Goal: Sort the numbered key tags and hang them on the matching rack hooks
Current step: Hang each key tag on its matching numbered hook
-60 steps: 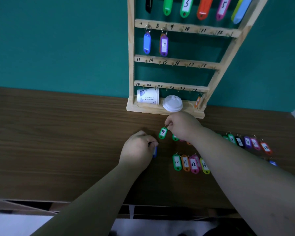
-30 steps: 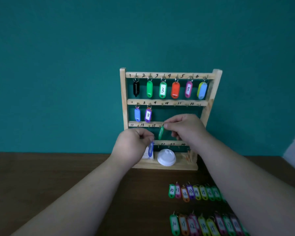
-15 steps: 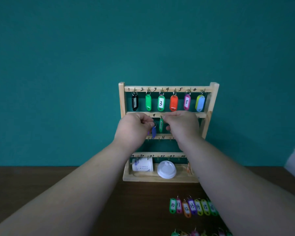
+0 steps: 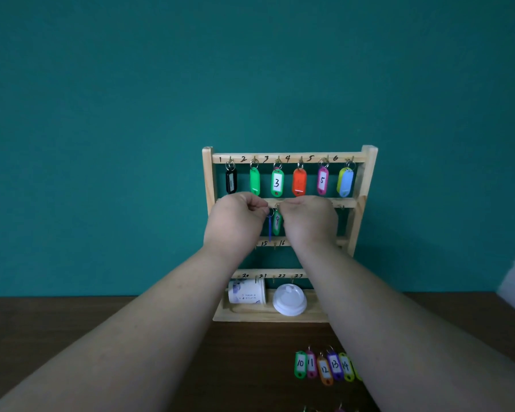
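A wooden key rack [image 4: 369,162] with numbered hooks stands on the table against the teal wall. Its top row carries several coloured tags, from the black tag 1 [image 4: 231,181] to a blue-yellow one [image 4: 345,182]. Both hands are raised to the second rail. My right hand [image 4: 309,220] pinches the ring of the green tag 9 [image 4: 276,223] at that rail. My left hand [image 4: 235,223] pinches the ring of a blue tag [image 4: 270,228] seen edge-on, just left of the green one. My hands hide the tags behind them.
A white paper cup [image 4: 247,291] on its side and a white lid [image 4: 289,300] sit on the rack's base shelf. A row of tags numbered from 10 upward [image 4: 324,365] lies on the brown wooden table [image 4: 72,316] at the lower right.
Both hands rose from the table to the rack's second rail, each carrying a tag. The view tilted up from the table to the rack.
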